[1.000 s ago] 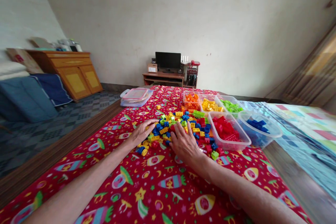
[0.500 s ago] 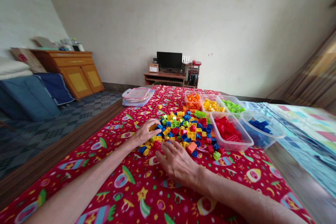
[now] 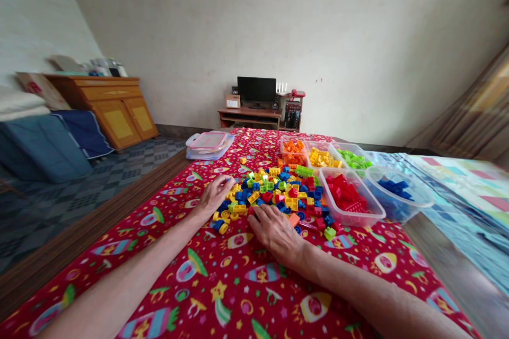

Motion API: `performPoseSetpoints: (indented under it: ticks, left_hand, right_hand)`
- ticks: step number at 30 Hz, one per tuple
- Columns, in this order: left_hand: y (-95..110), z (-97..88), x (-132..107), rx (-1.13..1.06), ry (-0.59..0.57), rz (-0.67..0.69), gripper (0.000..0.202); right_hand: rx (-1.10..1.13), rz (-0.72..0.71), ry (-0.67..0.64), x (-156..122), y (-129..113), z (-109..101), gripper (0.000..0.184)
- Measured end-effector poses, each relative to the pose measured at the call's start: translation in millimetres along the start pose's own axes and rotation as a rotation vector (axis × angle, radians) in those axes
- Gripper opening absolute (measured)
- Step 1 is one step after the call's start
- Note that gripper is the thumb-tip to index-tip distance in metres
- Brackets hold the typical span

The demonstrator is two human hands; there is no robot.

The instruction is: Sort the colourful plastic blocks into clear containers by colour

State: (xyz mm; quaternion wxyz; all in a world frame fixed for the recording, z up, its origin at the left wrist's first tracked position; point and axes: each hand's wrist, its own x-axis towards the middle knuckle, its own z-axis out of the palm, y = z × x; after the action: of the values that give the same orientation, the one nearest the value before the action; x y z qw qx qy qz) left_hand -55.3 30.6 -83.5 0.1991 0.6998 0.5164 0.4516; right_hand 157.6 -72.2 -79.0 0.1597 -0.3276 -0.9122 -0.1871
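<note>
A heap of mixed toy building bricks (image 3: 292, 204) in yellow, blue, red, green and orange lies on the red patterned cloth. At the heap's left edge is my left hand (image 3: 217, 193), its fingers curled together with a bit of a blue brick (image 3: 228, 181) showing between thumb and fingertips. My right hand (image 3: 276, 230) lies low at the front of the heap, palm down. Its fingers are bent and closed against a small red brick (image 3: 251, 211), which they partly hide. An orange brick (image 3: 294, 220) sits just beside the right hand's knuckles.
Clear tubs hold sorted bricks: orange (image 3: 293, 152), yellow (image 3: 323, 158), green (image 3: 353, 160), red (image 3: 347, 196) and blue (image 3: 395, 189). Stacked lids (image 3: 209, 143) lie at the back left. A lone yellow brick (image 3: 243, 161) rests behind the heap.
My left hand has drawn back left and slightly away from the heap. My right hand has shifted right and forward to the heap's front edge, the red brick moving along at its fingertips.
</note>
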Motion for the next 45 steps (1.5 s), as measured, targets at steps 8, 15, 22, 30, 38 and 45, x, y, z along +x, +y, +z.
performPoseSetpoints:
  ticks: [8, 15, 22, 30, 38, 45]
  left_hand:
    - [6, 0.5, -3, -0.172, -0.042, -0.071, 0.039]
    - [0, -0.8, -1, -0.092, -0.024, 0.021, 0.022]
    - [4, -5.0, -1, 0.131, -0.194, 0.263, 0.022]
    - [-10, -10.1, 9, 0.250, -0.363, 0.273, 0.038]
    - [-4, -10.4, 9, 0.167, -0.390, 0.234, 0.037]
    - [7, -9.6, 6, 0.098, -0.362, 0.189, 0.032]
  right_hand:
    - [0.010, 0.100, -0.011, -2, -1, 0, 0.027]
    - [0.035, 0.179, -0.041, -1, -1, 1, 0.027]
    - [0.002, 0.143, -0.039, -3, 1, 3, 0.023]
    - [-0.054, 0.176, 0.018, -2, -2, 16, 0.019]
    - [-0.028, 0.116, -0.006, -1, 0, 2, 0.015]
    - [-0.003, -0.058, -0.020, 2, 4, 1, 0.019]
